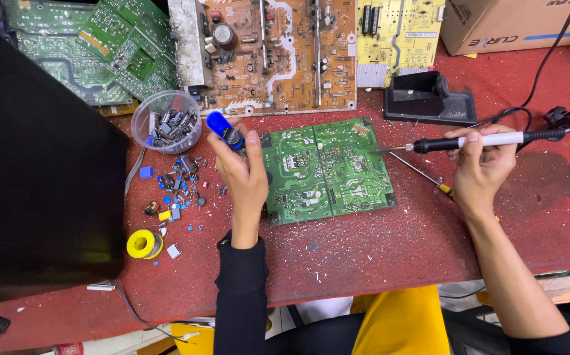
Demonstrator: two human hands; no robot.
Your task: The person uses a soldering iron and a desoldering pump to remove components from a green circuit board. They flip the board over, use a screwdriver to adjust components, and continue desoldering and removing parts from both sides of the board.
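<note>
Yellow cloth (400,322) fills the bottom centre, the person's lap below the red table (377,253). Above it, mid-frame, lies a green circuit board (327,169). The left hand (242,174) rests at the board's left edge, fingers closed around a blue-handled tool (224,130). The right hand (480,164), right of centre, grips a soldering iron (475,141) – its tip points left, over the board's upper right corner. A clear bowl of components (166,121) sits upper left – a yellow solder spool (144,244) lower left
</note>
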